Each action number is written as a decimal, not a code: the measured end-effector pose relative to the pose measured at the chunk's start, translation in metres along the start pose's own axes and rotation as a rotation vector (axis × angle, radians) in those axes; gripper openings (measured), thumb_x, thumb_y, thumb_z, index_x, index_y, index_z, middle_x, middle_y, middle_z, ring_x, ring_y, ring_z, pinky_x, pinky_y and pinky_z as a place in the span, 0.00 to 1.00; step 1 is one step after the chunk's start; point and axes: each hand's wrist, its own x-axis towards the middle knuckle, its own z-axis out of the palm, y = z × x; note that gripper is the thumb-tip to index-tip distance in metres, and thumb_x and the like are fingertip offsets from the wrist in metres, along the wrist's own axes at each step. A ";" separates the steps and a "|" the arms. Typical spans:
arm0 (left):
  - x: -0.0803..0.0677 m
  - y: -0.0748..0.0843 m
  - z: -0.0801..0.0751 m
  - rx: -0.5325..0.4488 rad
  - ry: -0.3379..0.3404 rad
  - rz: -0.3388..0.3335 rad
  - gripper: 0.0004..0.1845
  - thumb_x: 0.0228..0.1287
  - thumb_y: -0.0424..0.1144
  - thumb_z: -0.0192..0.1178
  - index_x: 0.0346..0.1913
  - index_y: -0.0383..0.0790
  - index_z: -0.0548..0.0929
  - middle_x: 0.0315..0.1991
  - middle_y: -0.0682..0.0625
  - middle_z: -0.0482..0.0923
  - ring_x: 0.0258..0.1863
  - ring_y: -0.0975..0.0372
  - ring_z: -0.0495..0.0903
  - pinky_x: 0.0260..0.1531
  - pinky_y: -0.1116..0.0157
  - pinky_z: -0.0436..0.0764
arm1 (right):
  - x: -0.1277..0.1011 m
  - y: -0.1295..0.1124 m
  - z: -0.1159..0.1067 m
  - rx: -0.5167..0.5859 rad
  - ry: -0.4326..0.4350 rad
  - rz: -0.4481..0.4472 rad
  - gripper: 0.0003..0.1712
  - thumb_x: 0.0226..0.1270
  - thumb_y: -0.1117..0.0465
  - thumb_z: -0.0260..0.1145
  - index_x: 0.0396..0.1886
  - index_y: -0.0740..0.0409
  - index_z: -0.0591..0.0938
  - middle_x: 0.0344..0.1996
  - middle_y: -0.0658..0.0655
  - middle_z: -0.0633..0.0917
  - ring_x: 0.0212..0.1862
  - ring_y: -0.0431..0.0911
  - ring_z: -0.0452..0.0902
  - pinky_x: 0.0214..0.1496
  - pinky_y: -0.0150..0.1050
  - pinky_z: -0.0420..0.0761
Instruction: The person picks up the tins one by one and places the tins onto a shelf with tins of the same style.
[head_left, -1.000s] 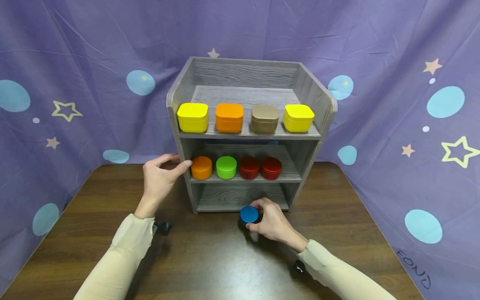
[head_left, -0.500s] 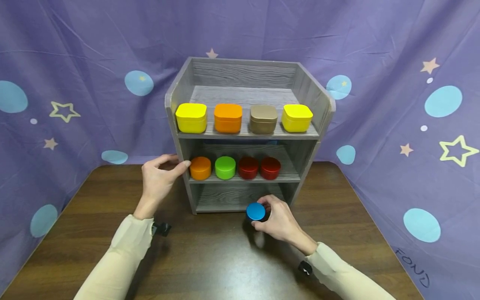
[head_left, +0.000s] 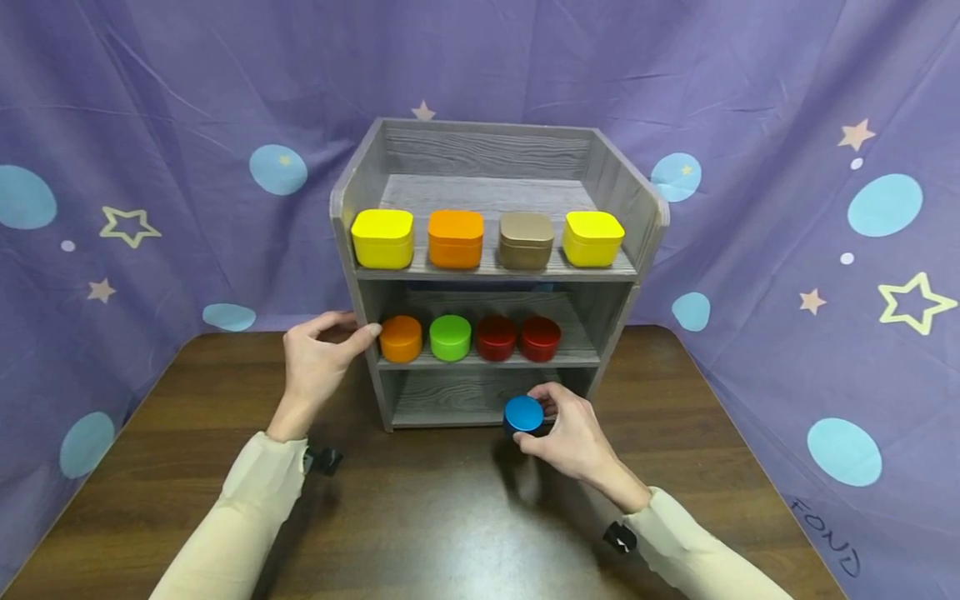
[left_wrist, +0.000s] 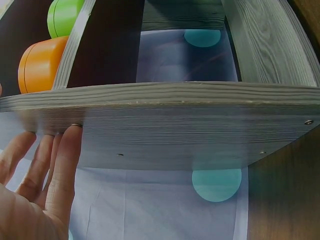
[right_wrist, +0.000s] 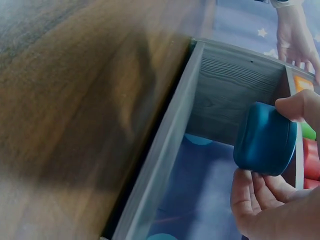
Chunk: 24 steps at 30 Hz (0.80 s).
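- While a purple cloth [head_left: 150, 108] printed with stars and blue dots is hanging all around as a backdrop, a dark wooden table [head_left: 420, 533] is taking up the floor of the scene.
- Standing at the back middle of that table is a grey wooden shelf unit [head_left: 491, 150] with three levels, its open front facing the person.
- Sitting in a row on the top level are four square tins: a yellow tin [head_left: 382, 237], an orange tin [head_left: 455, 237], a brown tin [head_left: 527, 240] and a second yellow tin [head_left: 592, 238].
- Lining the middle level are four round tins: an orange round tin [head_left: 401, 338], a green round tin [head_left: 450, 337] and two red round tins [head_left: 517, 337] side by side.
- Reaching in from the left in a cream sleeve, the left hand [head_left: 318, 358] is resting against the shelf unit's left side wall, fingers fairly straight along the outer face and thumb at the front edge, level with the orange round tin; it is gripping nothing.
- Coming in from the right, the right hand [head_left: 573, 433] is pinching a small blue round tin [head_left: 523, 414], thumb on one side and fingers curled on the other.
- That blue round tin is hovering at the mouth of the bottom level, towards its right end, just off the table, well apart from the left hand and directly below the red round tins.
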 end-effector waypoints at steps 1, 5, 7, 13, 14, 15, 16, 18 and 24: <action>0.000 0.000 0.000 -0.001 0.000 0.001 0.13 0.57 0.33 0.80 0.41 0.27 0.93 0.30 0.78 0.84 0.32 0.75 0.83 0.33 0.79 0.81 | 0.000 -0.001 -0.002 -0.001 0.005 -0.001 0.32 0.49 0.59 0.87 0.54 0.57 0.85 0.48 0.56 0.90 0.47 0.47 0.88 0.56 0.45 0.88; 0.000 0.000 0.000 0.001 -0.001 0.002 0.13 0.57 0.33 0.80 0.42 0.27 0.93 0.30 0.78 0.84 0.33 0.75 0.83 0.33 0.79 0.81 | -0.001 -0.003 -0.010 -0.011 0.027 -0.010 0.31 0.50 0.59 0.87 0.54 0.58 0.85 0.49 0.56 0.90 0.48 0.48 0.88 0.55 0.45 0.87; 0.000 0.001 -0.001 0.005 -0.002 -0.001 0.13 0.57 0.33 0.80 0.42 0.27 0.93 0.30 0.78 0.84 0.33 0.75 0.83 0.33 0.79 0.80 | -0.001 -0.003 -0.014 -0.023 0.045 -0.022 0.31 0.50 0.59 0.87 0.54 0.59 0.85 0.49 0.57 0.90 0.47 0.48 0.87 0.55 0.45 0.87; -0.001 0.001 -0.001 0.010 -0.004 0.002 0.12 0.57 0.33 0.80 0.41 0.28 0.93 0.30 0.78 0.84 0.33 0.74 0.83 0.34 0.79 0.80 | -0.001 -0.006 -0.026 -0.048 0.096 -0.063 0.31 0.50 0.61 0.86 0.54 0.60 0.85 0.49 0.58 0.91 0.47 0.50 0.88 0.54 0.45 0.87; -0.001 0.001 -0.001 0.008 -0.003 0.003 0.12 0.57 0.33 0.80 0.41 0.28 0.93 0.30 0.78 0.84 0.33 0.74 0.83 0.34 0.79 0.80 | -0.001 -0.007 -0.028 -0.050 0.102 -0.066 0.31 0.50 0.61 0.86 0.54 0.60 0.85 0.49 0.58 0.91 0.47 0.50 0.88 0.54 0.45 0.87; -0.001 0.001 -0.001 0.005 -0.004 0.005 0.12 0.57 0.33 0.80 0.41 0.28 0.93 0.30 0.78 0.84 0.33 0.74 0.83 0.34 0.79 0.80 | 0.000 -0.008 -0.029 -0.047 0.106 -0.066 0.31 0.50 0.60 0.86 0.54 0.60 0.85 0.49 0.58 0.91 0.47 0.51 0.87 0.54 0.46 0.87; -0.001 0.001 -0.001 0.003 -0.004 0.006 0.12 0.57 0.33 0.80 0.41 0.28 0.93 0.30 0.77 0.84 0.33 0.74 0.83 0.33 0.79 0.80 | 0.000 -0.009 -0.031 -0.045 0.110 -0.066 0.31 0.50 0.60 0.86 0.54 0.60 0.85 0.49 0.59 0.91 0.47 0.51 0.88 0.54 0.47 0.87; -0.001 0.001 -0.001 0.001 -0.004 0.005 0.12 0.57 0.33 0.80 0.41 0.28 0.93 0.30 0.77 0.85 0.32 0.74 0.83 0.33 0.79 0.80 | 0.000 -0.011 -0.034 -0.042 0.117 -0.063 0.31 0.50 0.60 0.86 0.55 0.61 0.85 0.49 0.59 0.91 0.47 0.52 0.88 0.54 0.49 0.86; -0.001 0.002 0.000 0.002 -0.001 0.003 0.12 0.57 0.33 0.81 0.41 0.28 0.93 0.30 0.78 0.84 0.33 0.74 0.83 0.34 0.78 0.79 | 0.001 -0.016 -0.045 -0.049 0.156 -0.051 0.32 0.51 0.59 0.86 0.56 0.61 0.85 0.49 0.60 0.92 0.48 0.52 0.89 0.54 0.46 0.85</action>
